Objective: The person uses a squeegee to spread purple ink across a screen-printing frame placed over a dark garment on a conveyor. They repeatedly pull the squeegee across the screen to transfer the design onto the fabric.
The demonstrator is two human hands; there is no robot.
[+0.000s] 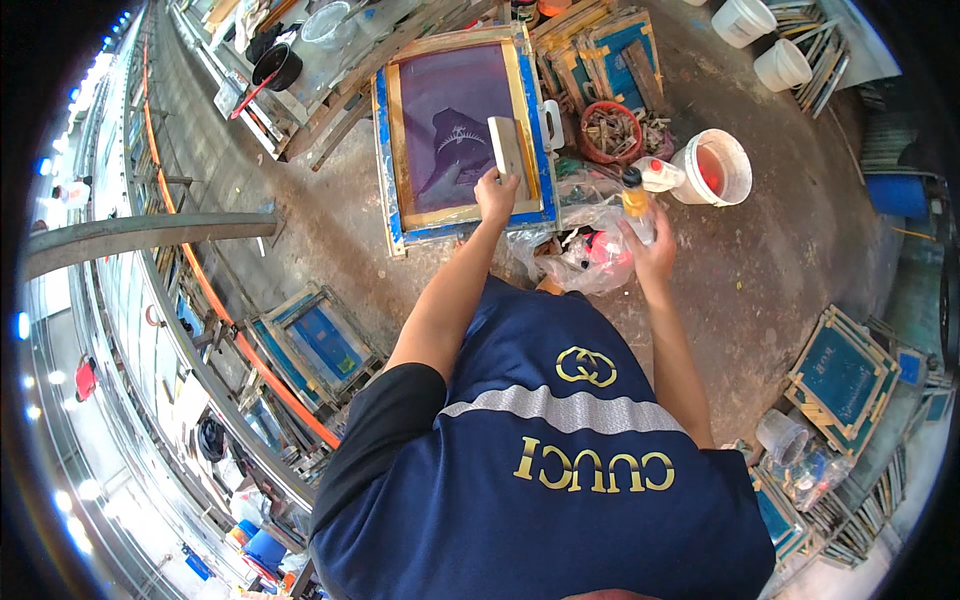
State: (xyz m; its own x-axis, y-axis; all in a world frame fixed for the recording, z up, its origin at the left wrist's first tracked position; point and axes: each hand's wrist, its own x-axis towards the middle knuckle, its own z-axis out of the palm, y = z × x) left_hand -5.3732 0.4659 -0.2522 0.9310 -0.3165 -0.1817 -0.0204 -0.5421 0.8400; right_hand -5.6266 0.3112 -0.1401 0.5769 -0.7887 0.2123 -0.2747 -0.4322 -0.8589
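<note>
Left hand point(497, 197) grips a squeegee point(507, 150) over a printing screen point(435, 90); right hand point(654, 250) grips a partly hidden bottle point(636, 202). Farther right, a white bucket point(738, 168) holds something reddish point(709, 168), indistinct.

So my framed screen point(430, 100) is in front of me, block point(506, 145) in my left hand point(496, 196) over its right side, bottle point(636, 204) in my right hand point(655, 252) right of that, basket point(585, 132) beyond the bottle, stacked frames point(628, 58) behind the basket, and a bucket point(738, 172) to the basket's right.
</note>
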